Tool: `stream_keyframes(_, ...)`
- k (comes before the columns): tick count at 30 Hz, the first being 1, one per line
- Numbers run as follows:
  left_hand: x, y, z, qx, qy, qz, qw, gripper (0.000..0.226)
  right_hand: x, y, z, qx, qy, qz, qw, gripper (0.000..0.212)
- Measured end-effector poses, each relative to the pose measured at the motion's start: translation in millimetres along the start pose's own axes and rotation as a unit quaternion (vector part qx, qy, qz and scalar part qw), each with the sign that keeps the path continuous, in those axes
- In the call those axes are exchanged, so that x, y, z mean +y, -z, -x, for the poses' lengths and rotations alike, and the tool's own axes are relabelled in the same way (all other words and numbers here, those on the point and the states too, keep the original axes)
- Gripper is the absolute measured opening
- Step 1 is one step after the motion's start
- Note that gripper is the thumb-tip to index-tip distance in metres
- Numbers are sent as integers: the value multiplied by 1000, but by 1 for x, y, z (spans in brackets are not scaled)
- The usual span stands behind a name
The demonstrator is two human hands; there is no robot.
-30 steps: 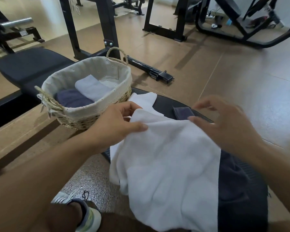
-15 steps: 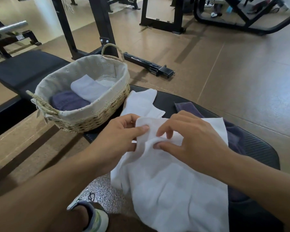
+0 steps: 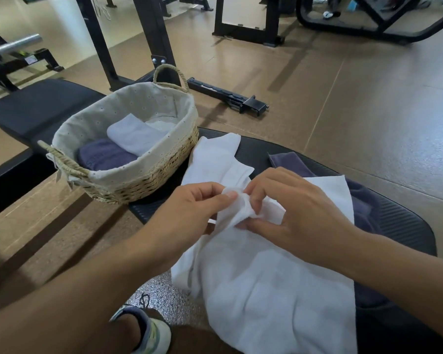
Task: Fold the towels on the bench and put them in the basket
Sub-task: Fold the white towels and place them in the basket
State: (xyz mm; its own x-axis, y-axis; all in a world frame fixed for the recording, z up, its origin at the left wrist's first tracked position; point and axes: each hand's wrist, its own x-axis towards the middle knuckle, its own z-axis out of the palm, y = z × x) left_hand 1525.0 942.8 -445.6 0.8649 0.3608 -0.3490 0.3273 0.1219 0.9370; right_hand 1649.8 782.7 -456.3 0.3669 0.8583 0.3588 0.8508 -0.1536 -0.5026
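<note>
While the white towel lies rumpled across the black bench, both hands pinch its far edge: left hand thumb on top, right hand fingers curled into a bunched fold. Woven basket sits just left on the bench (folded white and purple towels inside). A purple towel lies under the white one.

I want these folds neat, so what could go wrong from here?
Both hands, left hand and right hand, pinch one bunched corner of the white towel, so the fold may start crooked. Its near part hangs past the bench edge and could slide toward the floor. Lifting it may drag the purple towel underneath.
</note>
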Motion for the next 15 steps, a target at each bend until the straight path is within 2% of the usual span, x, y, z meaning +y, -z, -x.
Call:
stream_keyframes(3, 1, 0, 1, 3, -8, 7, 1000, 18, -1, 2, -1, -26, 3, -15, 1000, 27)
stream_keyframes(6, 2, 1, 2, 14, -15, 13, 1000, 18, 0, 4, -1, 7, 8, -51, 999, 4)
stream_keyframes(10, 3, 0, 4, 12, -25, 17, 999, 21, -7, 8, 0, 91, -38, -118, 988, 22)
stream_keyframes(13, 6, 0, 7, 8, -48, 9, 999, 25, -17, 12, -2, 94, -103, -252, 958, 25)
stream_keyframes(15, 8, 0, 9, 12, -78, -20, 997, 25, -19, 14, -2, 88, -126, -279, 948, 22)
